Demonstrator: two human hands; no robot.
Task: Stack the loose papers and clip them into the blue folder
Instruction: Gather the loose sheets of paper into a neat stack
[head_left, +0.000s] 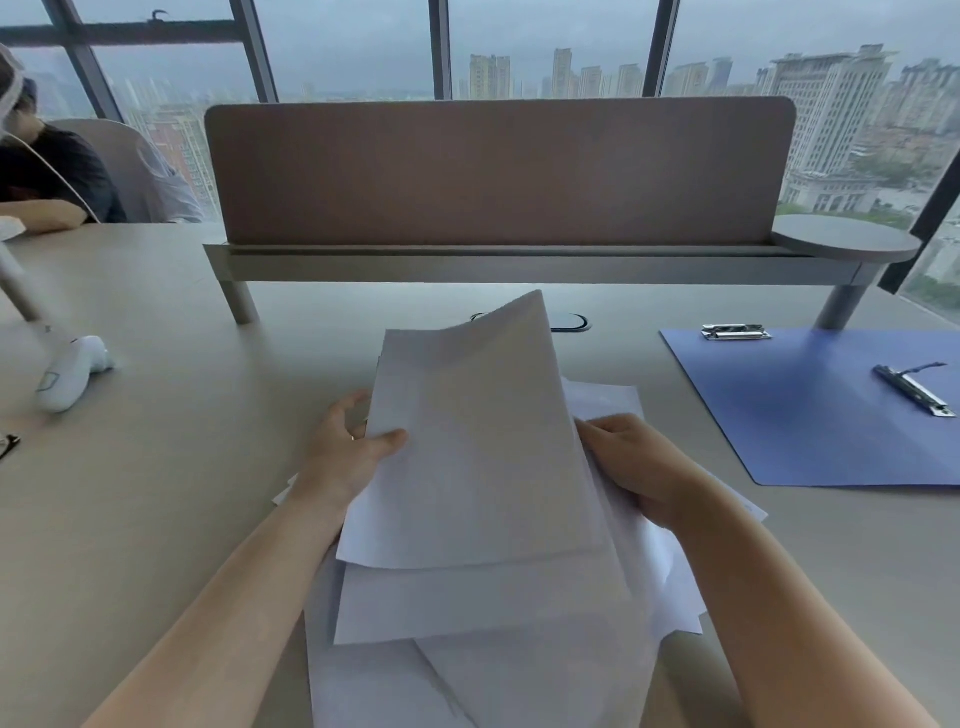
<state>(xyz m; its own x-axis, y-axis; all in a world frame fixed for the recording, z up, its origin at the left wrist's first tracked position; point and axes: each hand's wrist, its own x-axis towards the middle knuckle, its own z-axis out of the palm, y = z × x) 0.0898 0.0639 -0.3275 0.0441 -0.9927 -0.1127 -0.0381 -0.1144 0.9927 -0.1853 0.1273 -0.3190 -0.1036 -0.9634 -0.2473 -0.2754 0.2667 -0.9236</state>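
Several loose white papers (478, 467) are lifted off the desk in an uneven, fanned bundle in front of me. My left hand (348, 447) grips the bundle's left edge, thumb on top. My right hand (634, 462) holds the right edge, with the fingers partly hidden behind the sheets. More white sheets (467, 675) lie spread beneath, near the front edge. The blue folder (810, 415) lies open and flat at the right, with a metal clip (735, 331) at its top edge and a second metal clamp bar (917, 389) on its right half.
A brown desk divider (498, 171) on metal legs stands across the back of the beige desk (182, 441). A white handheld device (70, 371) lies at the left. A cable grommet (571, 322) sits behind the papers. Another person (47, 171) sits at far left.
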